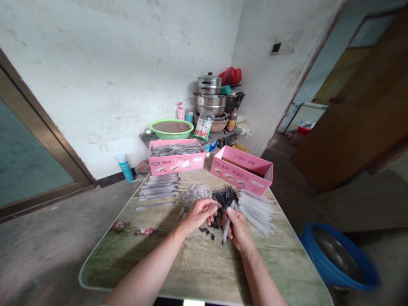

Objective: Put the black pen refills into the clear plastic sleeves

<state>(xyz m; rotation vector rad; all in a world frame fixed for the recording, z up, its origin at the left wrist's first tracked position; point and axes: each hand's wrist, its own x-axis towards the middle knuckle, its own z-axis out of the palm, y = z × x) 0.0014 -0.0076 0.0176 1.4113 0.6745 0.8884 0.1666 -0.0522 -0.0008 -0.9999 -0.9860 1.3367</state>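
Note:
My right hand [239, 228] is closed around a clear pen [226, 231] with a dark end, held at a slant over the table. Just left of it is my left hand [200, 212], its fingers curled together by the pen's upper part; whatever they pinch is too small to make out. Behind the hands lie a heap of black pen parts [225, 194] and a pile of small whitish pieces [196, 193]. Small black pieces [207, 232] are scattered below my left hand. Clear pen barrels [257, 212] lie stacked to the right, and pens [161, 187] in a row to the left.
On the wood-patterned table [178, 272] stand a pink box [177, 165] filled with pens and another pink box [240, 175]. Behind are a green basin [172, 135] and stacked steel pots [210, 102]. A blue tub [338, 255] sits on the floor at right.

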